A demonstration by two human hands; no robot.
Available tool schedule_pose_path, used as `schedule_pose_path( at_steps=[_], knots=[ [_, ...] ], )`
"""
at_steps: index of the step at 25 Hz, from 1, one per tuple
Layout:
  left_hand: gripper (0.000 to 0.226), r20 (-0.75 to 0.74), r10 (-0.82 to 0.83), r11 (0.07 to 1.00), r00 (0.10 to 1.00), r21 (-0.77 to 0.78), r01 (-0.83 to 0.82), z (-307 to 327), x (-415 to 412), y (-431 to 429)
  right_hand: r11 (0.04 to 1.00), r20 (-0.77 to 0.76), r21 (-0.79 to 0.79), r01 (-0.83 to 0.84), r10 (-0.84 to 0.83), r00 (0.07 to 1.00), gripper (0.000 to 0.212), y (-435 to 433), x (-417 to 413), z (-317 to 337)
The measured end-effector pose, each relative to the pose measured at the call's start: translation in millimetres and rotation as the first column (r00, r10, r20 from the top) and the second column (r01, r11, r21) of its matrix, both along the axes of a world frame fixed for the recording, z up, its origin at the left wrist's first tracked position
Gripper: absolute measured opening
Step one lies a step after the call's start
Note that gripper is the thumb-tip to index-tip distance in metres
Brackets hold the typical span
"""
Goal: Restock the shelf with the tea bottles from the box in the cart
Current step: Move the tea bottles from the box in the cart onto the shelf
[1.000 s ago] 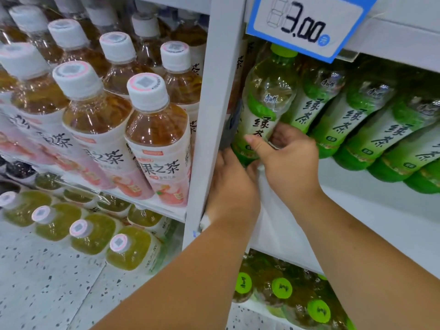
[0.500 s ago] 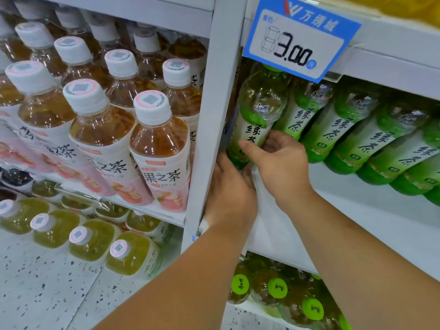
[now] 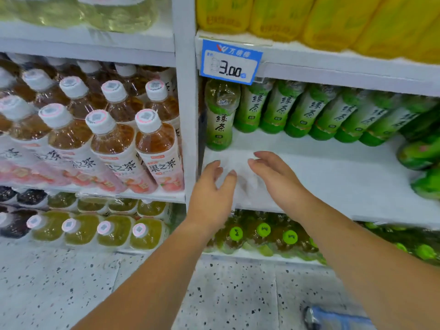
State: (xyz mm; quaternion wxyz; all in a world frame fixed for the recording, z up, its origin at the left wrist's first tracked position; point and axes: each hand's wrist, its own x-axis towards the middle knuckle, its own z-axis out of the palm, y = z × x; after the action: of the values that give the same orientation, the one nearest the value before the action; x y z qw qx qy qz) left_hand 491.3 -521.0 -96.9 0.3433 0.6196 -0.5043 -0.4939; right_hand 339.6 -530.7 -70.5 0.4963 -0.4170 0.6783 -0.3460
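One green-labelled clear plastic tea bottle point(image 3: 220, 115) stood upright at the far left of the white shelf point(image 3: 321, 182), beside a row of like bottles point(image 3: 321, 110). The left hand point(image 3: 212, 186) and right hand point(image 3: 278, 179) hovered near it, fingers relaxed, holding nothing. The shelf's bare near half suggested more bottles to place

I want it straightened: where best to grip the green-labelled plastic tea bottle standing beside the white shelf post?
Grip the green-labelled plastic tea bottle round its labelled middle, coming from the front, probably: the white post blocks its left, the blue price tag hides its cap.
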Motion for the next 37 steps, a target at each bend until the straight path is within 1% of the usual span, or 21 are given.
schedule_pose_path(
  at_steps=[3, 5, 7, 12, 15, 17, 19, 24, 26, 29, 33, 35, 37],
  knots=[
    [0.047, -0.042, -0.023, 0.998, 0.999, 0.064, 0.026, 20, 19, 36, 0.997, -0.054, 0.081, 0.018, -0.014, 0.998, 0.046, 53, -7, 19],
    [0.050, -0.042, -0.073, 0.990, 0.996, 0.117, 0.077, 40, 29, 58, 0.991, -0.083, 0.128, 0.033, -0.023, 0.996, 0.047, 86, -8, 35],
    [0.054, -0.021, -0.128, 0.978, 0.991, 0.163, 0.130, 65, 38, 82, 0.984, -0.092, 0.162, 0.080, -0.065, 0.994, 0.049, 120, -5, 56],
    [0.052, -0.054, -0.239, 0.944, 0.969, 0.219, 0.245, 127, 45, 147, 0.963, -0.102, 0.221, 0.153, -0.134, 0.986, 0.052, 207, -9, 110],
    [0.052, -0.041, -0.345, 0.910, 0.938, 0.231, 0.345, 152, 41, 188, 0.952, -0.143, 0.248, 0.180, -0.148, 0.979, 0.056, 267, -30, 146],
    [0.051, -0.042, -0.409, 0.885, 0.911, 0.223, 0.408, 168, 32, 213, 0.939, -0.171, 0.257, 0.229, -0.190, 0.967, 0.058, 312, -46, 164],
    [0.050, -0.039, -0.455, 0.866, 0.890, 0.212, 0.452, 184, 16, 236, 0.931, -0.176, 0.247, 0.268, -0.229, 0.957, 0.058, 349, -61, 173],
    [0.055, -0.049, -0.577, 0.804, 0.816, 0.144, 0.577, 218, -45, 299, 0.928, -0.160, 0.151, 0.341, -0.317, 0.935, 0.052, 420, -104, 184],
    [0.056, -0.037, -0.603, 0.789, 0.797, 0.120, 0.603, 226, -75, 326, 0.912, -0.136, 0.132, 0.387, -0.370, 0.919, 0.051, 456, -127, 185],
    [0.051, -0.061, -0.616, 0.774, 0.785, 0.142, 0.618, 234, -120, 374, 0.880, -0.135, 0.115, 0.462, -0.447, 0.884, 0.052, 513, -164, 190],
    [0.053, -0.069, -0.637, 0.747, 0.768, 0.192, 0.637, 242, -177, 438, 0.856, -0.123, 0.169, 0.489, -0.474, 0.872, 0.049, 583, -215, 198],
    [0.053, -0.083, -0.654, 0.727, 0.752, 0.207, 0.655, 245, -203, 460, 0.843, -0.121, 0.220, 0.490, -0.475, 0.871, 0.053, 611, -239, 199],
    [0.054, -0.103, -0.688, 0.684, 0.719, 0.238, 0.689, 247, -230, 476, 0.825, -0.121, 0.270, 0.496, -0.482, 0.868, 0.056, 634, -265, 199]
  ],
)
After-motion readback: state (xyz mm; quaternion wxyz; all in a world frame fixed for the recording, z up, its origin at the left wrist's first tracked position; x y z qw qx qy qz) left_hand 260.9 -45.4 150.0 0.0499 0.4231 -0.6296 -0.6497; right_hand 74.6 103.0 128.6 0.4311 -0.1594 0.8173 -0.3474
